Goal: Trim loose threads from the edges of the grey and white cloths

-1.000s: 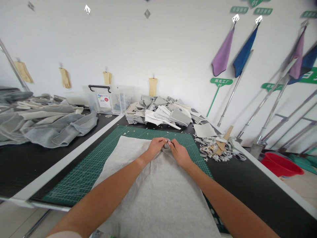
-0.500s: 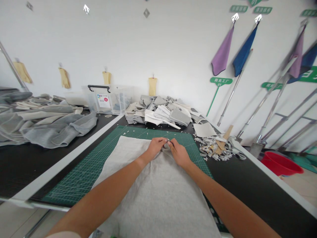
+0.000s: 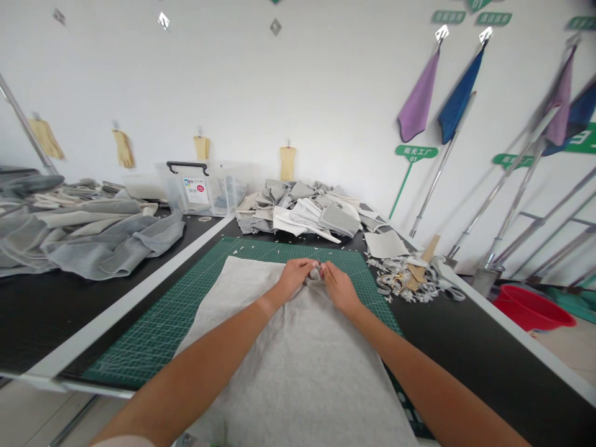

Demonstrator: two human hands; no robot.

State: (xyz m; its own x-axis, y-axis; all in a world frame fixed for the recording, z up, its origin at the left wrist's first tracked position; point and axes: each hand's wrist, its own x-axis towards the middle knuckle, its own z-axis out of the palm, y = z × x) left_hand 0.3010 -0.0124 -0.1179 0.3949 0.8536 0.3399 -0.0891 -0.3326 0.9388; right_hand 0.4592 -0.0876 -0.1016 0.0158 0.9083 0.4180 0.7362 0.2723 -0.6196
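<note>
A large light grey cloth [image 3: 298,372] lies over the green cutting mat [image 3: 139,335] and reaches past the table's front edge. At its far edge my left hand [image 3: 298,276] pinches a bunched bit of the fabric. Close beside it, my right hand [image 3: 339,284] is also closed on the cloth, with a small gap between the two sets of fingertips. The gathered fabric puckers up between the hands, and folds run from it toward me. Whether anything small is also in the fingers I cannot make out.
Grey fabric pieces [image 3: 302,211] are heaped behind the mat, beside a clear plastic box [image 3: 195,186]. Larger grey cloths [image 3: 112,236] lie at left. Scraps [image 3: 410,279] sit at right. A red bucket [image 3: 531,307] and long-handled tools [image 3: 442,167] stand beyond the table's right edge.
My fingertips have come slightly apart, the right hand shifting a little to the right. Both hands still grip the bunched cloth, and the view has shifted very slightly.
</note>
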